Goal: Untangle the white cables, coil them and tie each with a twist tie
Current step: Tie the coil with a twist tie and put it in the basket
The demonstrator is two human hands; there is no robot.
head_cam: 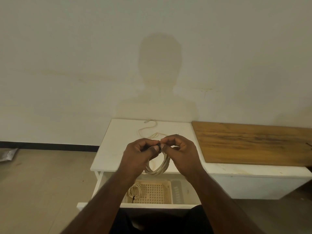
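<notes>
While the coiled white cable (157, 167) hangs in the air over the front edge of the white tabletop (118, 144), both hands meet at its top. Left hand (141, 153) and right hand (180, 152) have fingers curled, thumbs and forefingers pinching a small dark twist tie (158, 145) at the top of the coil; the tie is mostly hidden. A second white cable (150, 130) lies loose, uncoiled, on the tabletop toward the back edge, its plug end near the wall. Below the front edge, an open drawer (101, 186) holds a beige perforated basket (152, 193); another coiled cable (134, 191) with a dark tie sits at the basket's left side. Wooden board (253, 144) rests on the white bench just right of the tabletop.
</notes>
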